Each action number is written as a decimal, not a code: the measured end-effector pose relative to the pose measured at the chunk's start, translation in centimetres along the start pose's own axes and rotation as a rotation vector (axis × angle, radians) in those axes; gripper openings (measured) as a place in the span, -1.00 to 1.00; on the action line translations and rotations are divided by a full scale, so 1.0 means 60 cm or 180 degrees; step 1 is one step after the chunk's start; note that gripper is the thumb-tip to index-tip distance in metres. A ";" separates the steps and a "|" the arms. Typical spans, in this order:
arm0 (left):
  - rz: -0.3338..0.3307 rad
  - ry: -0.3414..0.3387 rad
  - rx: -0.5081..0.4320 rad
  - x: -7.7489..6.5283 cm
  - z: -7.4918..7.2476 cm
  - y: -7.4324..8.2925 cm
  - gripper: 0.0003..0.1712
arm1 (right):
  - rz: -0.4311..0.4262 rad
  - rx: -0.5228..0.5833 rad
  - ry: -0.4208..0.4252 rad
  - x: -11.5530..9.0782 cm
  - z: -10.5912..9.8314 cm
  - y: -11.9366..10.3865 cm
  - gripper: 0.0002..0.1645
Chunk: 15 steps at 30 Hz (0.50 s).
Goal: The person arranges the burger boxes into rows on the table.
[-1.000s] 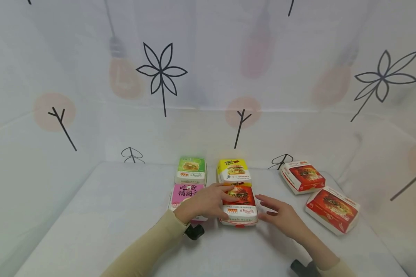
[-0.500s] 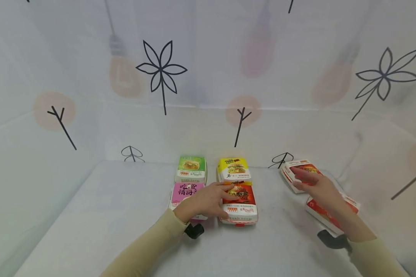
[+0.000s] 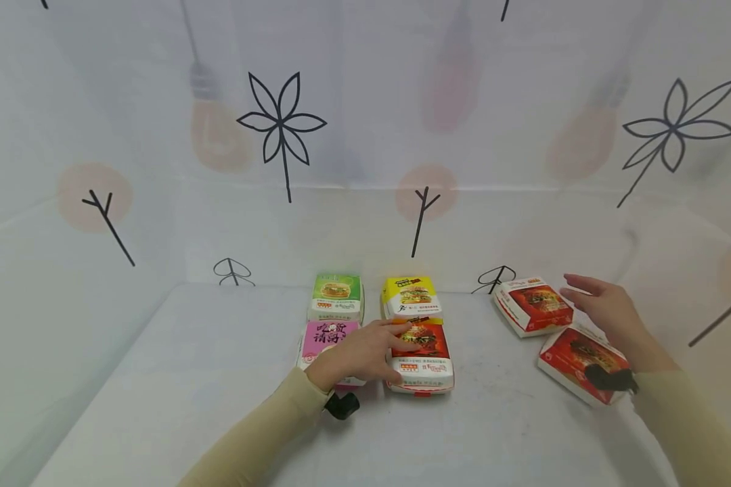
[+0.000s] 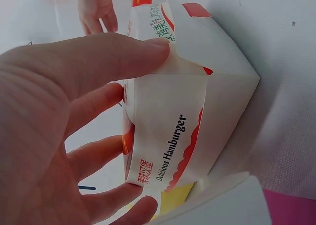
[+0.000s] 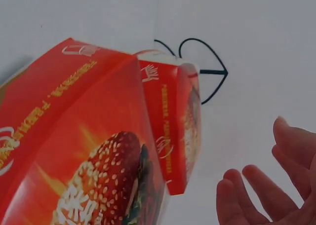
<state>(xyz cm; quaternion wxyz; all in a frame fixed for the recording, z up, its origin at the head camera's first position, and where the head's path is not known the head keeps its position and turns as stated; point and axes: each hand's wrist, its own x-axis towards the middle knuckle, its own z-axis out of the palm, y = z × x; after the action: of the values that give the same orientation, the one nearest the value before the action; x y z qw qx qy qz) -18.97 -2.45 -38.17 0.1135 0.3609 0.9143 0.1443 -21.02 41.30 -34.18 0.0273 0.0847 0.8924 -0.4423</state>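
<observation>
My left hand (image 3: 358, 354) rests on a red and white hamburger box (image 3: 425, 362), fingers spread over its top. In the left wrist view the thumb touches a near corner of that hamburger box (image 4: 168, 121). My right hand (image 3: 609, 312) holds nothing, its fingers loose, just right of a red hamburger box (image 3: 536, 306) at the back right. Below that hand lies a second red box (image 3: 579, 362), partly hidden by the black wrist camera. In the right wrist view, the hand (image 5: 266, 195) is apart from both red boxes.
A yellow and white box (image 3: 411, 297) stands behind the box under my left hand. To its left are a green box (image 3: 336, 297) and a pink box (image 3: 323, 338), the pink one partly covered by my left hand. Patterned white cloth (image 3: 365, 237) rises behind the table.
My right hand has moved from beside the middle red box, across to the right, past the two red boxes. My left hand has stayed on its box. The boxes look unmoved.
</observation>
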 end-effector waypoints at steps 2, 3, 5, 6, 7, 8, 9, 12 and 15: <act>-0.0005 0.0004 -0.0003 0.000 -0.001 0.000 -0.21 | 0.0041 -0.0031 0.0009 0.010 0.000 0.005 -0.01; -0.0006 0.0006 0.0000 0.000 -0.001 0.000 -0.21 | 0.0061 -0.0048 0.0009 0.015 0.001 0.008 -0.01; -0.0004 0.0008 0.0009 0.000 -0.002 -0.001 -0.22 | 0.0110 -0.0080 -0.0001 0.025 0.002 0.014 -0.03; -0.0003 0.0010 0.0010 -0.001 -0.002 -0.001 -0.22 | 0.0141 -0.0097 -0.0007 0.030 0.002 0.018 -0.04; -0.0002 0.0009 0.0008 -0.001 -0.002 -0.001 -0.22 | 0.0174 -0.0112 -0.0023 0.034 0.003 0.022 -0.05; -0.0001 0.0005 0.0005 -0.001 -0.002 -0.001 -0.22 | 0.0218 -0.0125 -0.0044 0.038 0.003 0.025 -0.07; -0.0002 0.0001 0.0002 -0.001 -0.002 -0.001 -0.22 | 0.0262 -0.0133 -0.0067 0.042 0.003 0.029 -0.07; -0.0008 0.0002 -0.0029 0.000 -0.002 0.000 -0.22 | 0.0372 -0.0240 -0.0158 0.051 0.005 0.041 -0.08; -0.0011 0.0006 -0.0055 0.000 -0.002 -0.001 -0.22 | 0.0467 -0.0358 -0.0241 0.058 0.009 0.053 -0.08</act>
<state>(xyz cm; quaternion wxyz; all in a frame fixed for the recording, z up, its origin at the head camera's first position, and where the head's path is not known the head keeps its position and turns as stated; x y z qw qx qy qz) -19.01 -2.52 -38.09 0.1160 0.3583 0.9138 0.1522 -23.90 43.20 -37.41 0.0980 0.1314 0.9056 -0.3912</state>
